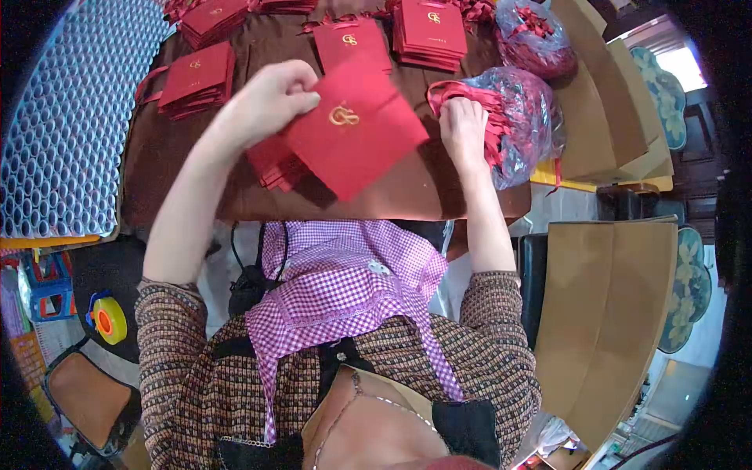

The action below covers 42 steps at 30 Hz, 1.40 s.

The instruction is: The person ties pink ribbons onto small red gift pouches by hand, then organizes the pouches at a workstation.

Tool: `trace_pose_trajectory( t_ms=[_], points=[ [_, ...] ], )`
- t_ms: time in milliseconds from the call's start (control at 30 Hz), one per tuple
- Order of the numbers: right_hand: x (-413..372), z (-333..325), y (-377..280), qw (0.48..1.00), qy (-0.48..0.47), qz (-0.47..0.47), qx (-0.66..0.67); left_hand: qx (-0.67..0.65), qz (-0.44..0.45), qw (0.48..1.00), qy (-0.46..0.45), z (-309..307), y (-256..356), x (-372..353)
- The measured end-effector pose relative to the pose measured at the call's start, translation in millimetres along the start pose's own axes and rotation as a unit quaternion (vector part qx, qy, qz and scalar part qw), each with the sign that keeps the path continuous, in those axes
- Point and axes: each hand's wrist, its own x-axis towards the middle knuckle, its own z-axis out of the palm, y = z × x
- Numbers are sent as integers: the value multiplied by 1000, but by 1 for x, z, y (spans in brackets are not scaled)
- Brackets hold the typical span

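Observation:
My left hand [274, 102] pinches the edge of a flat red paper bag [364, 137] with a gold logo, holding it tilted above the table. Beneath it, partly hidden, lies a small pile of red bags [276, 163]. At the right, my right hand [464, 129] has its fingers curled into a bundle of red ribbons [489, 106], which spills from a clear plastic bag [536, 117]. The fingertips are partly hidden among the ribbons, at the mouth of that plastic bag.
Stacks of red bags [196, 78] [429, 35] stand on the brown-covered table [407, 192]. A second plastic bag of red ribbons [535, 39] sits at the back right. Blue patterned sheets [70, 117] lie left. Cardboard boxes [603, 313] flank the right side; a yellow tape roll [110, 319] is lower left.

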Motion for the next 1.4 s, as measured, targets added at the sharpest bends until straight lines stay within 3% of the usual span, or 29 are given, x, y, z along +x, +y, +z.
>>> trace_pose_trajectory(
  t_ms=[33, 100, 133, 167, 200, 267, 367, 433, 467, 567, 633, 700, 767, 867, 933, 1000, 1033, 1100, 1200, 1233, 1300, 1367, 1400],
  points=[
    [-6, -9, -3, 1000, -3, 2, 1, -40, -28, 999, -4, 12, 5, -6],
    [-22, -26, -6, 985, -122, -76, 91, 5, -49, 999, 8, 39, -16, -12],
    [-31, -34, -14, 983, -120, -101, 91, -53, -60, 997, 19, 56, -25, -20],
    [-44, -39, -11, 971, -196, -121, 66, -111, -72, 991, 30, 73, -32, -29],
    [-54, -42, -9, 962, -229, -119, 85, -65, -92, 993, 36, 86, -36, -36],
    [-66, -50, -4, 952, -265, -113, 105, -100, -155, 982, 26, 106, -49, -47],
    [-56, -76, -5, 944, -295, -32, 147, -111, -195, 974, 40, 133, -80, -56],
    [-50, -64, 3, 948, -212, 26, 238, -114, -221, 967, 55, 141, -79, -56],
    [-45, -59, 3, 934, -214, 121, 260, -117, -213, 967, 71, 143, -76, -56],
    [-21, -17, 5, 934, -165, 158, 274, -148, -203, 965, 74, 147, -95, -50],
    [3, 9, -7, 933, -194, 178, 245, -105, -192, 973, 78, 146, -95, -49],
    [17, 49, -15, 939, -219, 218, 153, -159, -202, 963, 80, 151, -119, -44],
    [25, 65, -26, 928, -273, 230, 109, -143, -189, 970, 62, 153, -125, -46],
    [21, 77, -33, 954, -220, 156, 132, -156, -201, 965, 65, 148, -102, -48],
    [17, 75, -32, 949, -183, 172, 189, -237, -172, 955, 47, 144, -93, -52],
    [14, 65, -23, 921, -127, 199, 309, -236, -185, 953, 44, 145, -95, -51],
    [22, 32, -33, 900, -151, 232, 338, -232, -194, 952, 45, 145, -97, -49],
    [18, 4, -40, 717, -104, 343, 598, -274, -207, 938, 42, 146, -96, -47],
    [8, -44, -58, 749, -129, 329, 560, -202, -206, 956, 60, 144, -88, -46],
    [0, -52, -64, 793, -142, 281, 521, -218, -200, 954, 56, 144, -90, -44],
    [-25, -51, -79, 778, -168, 293, 529, -232, -195, 952, 49, 146, -99, -42],
    [-41, -43, -96, 867, -102, 169, 458, -199, -168, 964, 60, 152, -111, -40],
    [-43, -45, -104, 892, -112, 153, 410, -197, -169, 964, 55, 151, -106, -40]
  ],
)
